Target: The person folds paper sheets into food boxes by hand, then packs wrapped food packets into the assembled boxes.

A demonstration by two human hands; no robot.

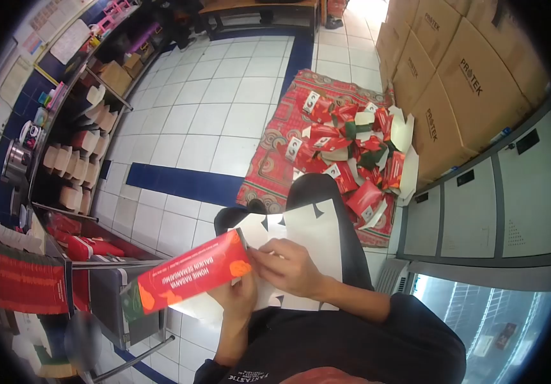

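Note:
A red cardboard box (189, 273) with white lettering, orange shapes and a green end is held slanted above my lap. My left hand (240, 296) is closed around its lower edge near the right end. At that same end, my right hand (286, 264) has its fingers bent and pinched together against the box's edge; the fingertips are partly hidden. Under both hands, white cardboard (314, 233) with dark notches lies flat across my lap, its plain side up.
Several red boxes, some with open flaps, are heaped on a patterned red mat (269, 157). Stacked brown cartons (438, 77) and grey lockers (480, 198) line the right. At left are a shelf of folded boxes (70, 163), a stack of red cardboard (29, 275) and a grey chair (109, 301).

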